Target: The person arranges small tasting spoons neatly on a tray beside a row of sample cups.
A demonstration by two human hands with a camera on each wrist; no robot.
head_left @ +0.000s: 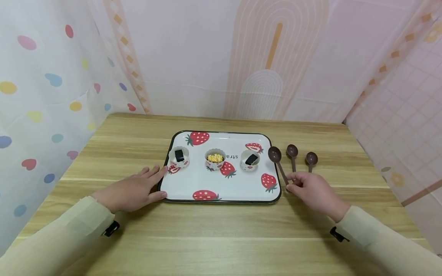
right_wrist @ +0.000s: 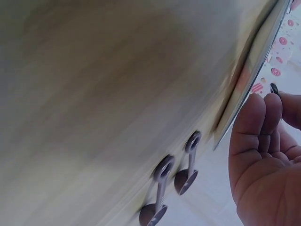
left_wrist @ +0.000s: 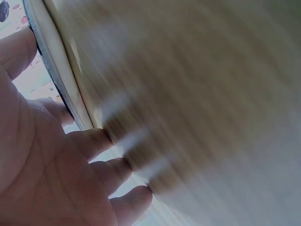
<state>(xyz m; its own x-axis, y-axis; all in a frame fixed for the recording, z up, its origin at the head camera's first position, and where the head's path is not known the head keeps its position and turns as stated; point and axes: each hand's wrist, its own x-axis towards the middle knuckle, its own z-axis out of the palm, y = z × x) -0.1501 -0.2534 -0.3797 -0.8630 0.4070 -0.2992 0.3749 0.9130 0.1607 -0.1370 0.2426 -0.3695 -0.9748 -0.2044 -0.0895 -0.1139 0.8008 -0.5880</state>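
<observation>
Pale sleeves [head_left: 58,237] at 7 and 5 o'clock, over wood-grain table [head_left: 221,245]. Left hand [head_left: 132,191], fingers extended and spread, touches tray [head_left: 241,191] at its 8 o'clock. Right hand [head_left: 315,191] pinches spoon [head_left: 275,154] at tray's 3 o'clock edge. Dotted curtain [head_left: 45,103] at 10, arch-print curtain [head_left: 193,69] at 12.

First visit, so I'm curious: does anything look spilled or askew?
Nothing looks spilled. Only the long, dark-brown spoon slants, its bowl at the right edge of the white strawberry-print tray; two smaller dark-brown spoons beside it look straighter. The right hand pinches the long one's handle, probably why.
</observation>
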